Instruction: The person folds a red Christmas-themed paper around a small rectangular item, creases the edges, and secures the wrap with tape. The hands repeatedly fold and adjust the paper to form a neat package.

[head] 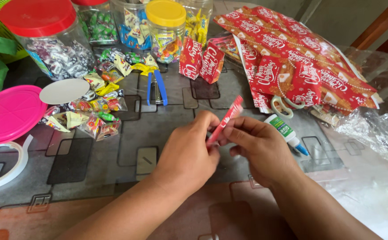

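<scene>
Pinching red paper strip (225, 121) between both hands (222, 146) | lower end hidden, possibly folded

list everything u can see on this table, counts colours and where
folded paper piece: one, red and white, pinched between both hands
candy jars: at least five, clear; red and yellow lids, far left
loose candies: a pile, mixed colours, left of centre
stapler: one, blue, below the jars
small paper bags: two, red, upright by the yellow-lidded jar
wrapping paper: a stack, red, far right
scissors: one, pale handles, at the stack's edge
glue bottle: one, white, right of the hands
pink lid: one, left edge
left hand: one, centre
right hand: one, centre
</scene>
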